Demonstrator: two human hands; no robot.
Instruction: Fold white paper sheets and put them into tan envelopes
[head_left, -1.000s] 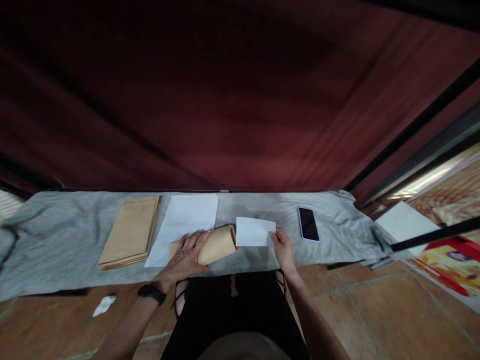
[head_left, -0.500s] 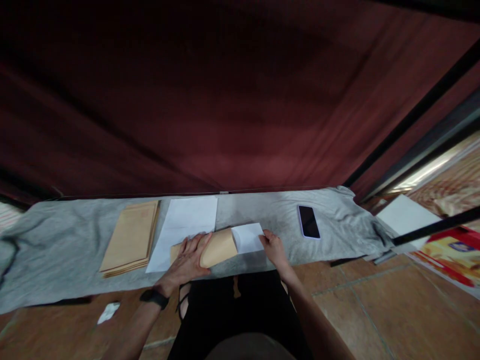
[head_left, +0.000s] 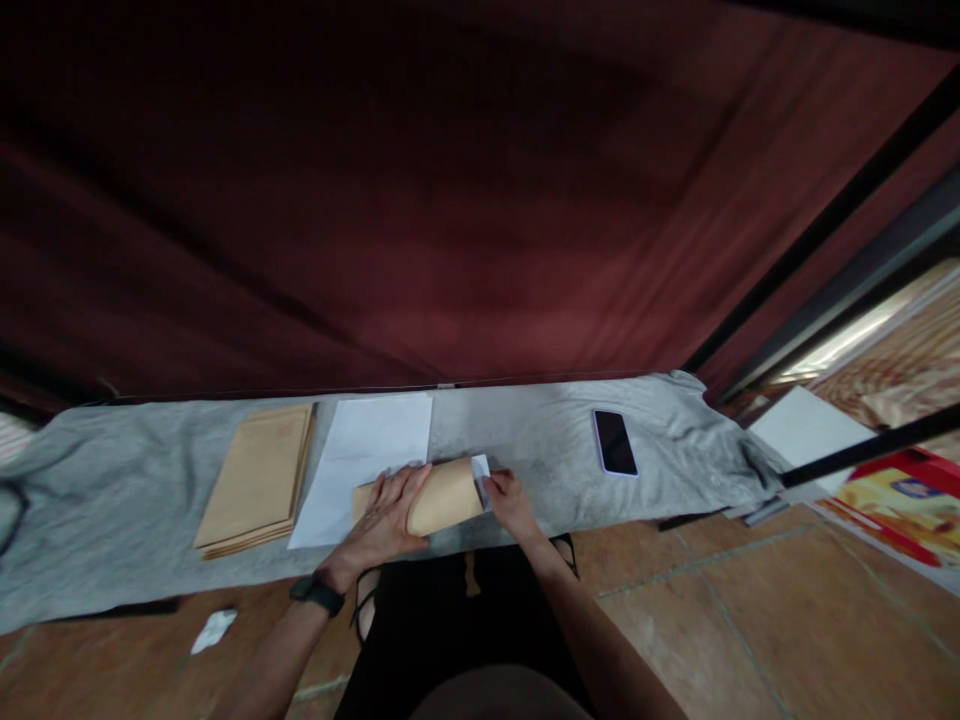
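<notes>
My left hand [head_left: 386, 523], with a dark band at the wrist, grips a brown paper envelope [head_left: 448, 494]. Its fingers lie over the top and the thumb is at the near edge. A folded white sheet of paper [head_left: 481, 468] sits mostly inside, and only a short strip sticks out of the envelope's right end. The fingertips of my right hand [head_left: 511, 502] pinch that strip. Under the envelope's left part, white paper sheets [head_left: 371, 440] lie flat. Further left is a stack of brown envelopes [head_left: 251, 480].
A grey cloth [head_left: 540, 420] covers the narrow table. A phone [head_left: 616, 443] lies on it to the right. Behind the table hangs a dark red curtain [head_left: 450, 250]. A red and yellow box [head_left: 907, 510] is at the far right, and crumpled white paper [head_left: 214, 631] lies on the floor.
My right hand has moved left, sliding the folded white sheet deeper into the envelope. Much less of the sheet shows. My left hand keeps its hold with the envelope, barely shifted.
</notes>
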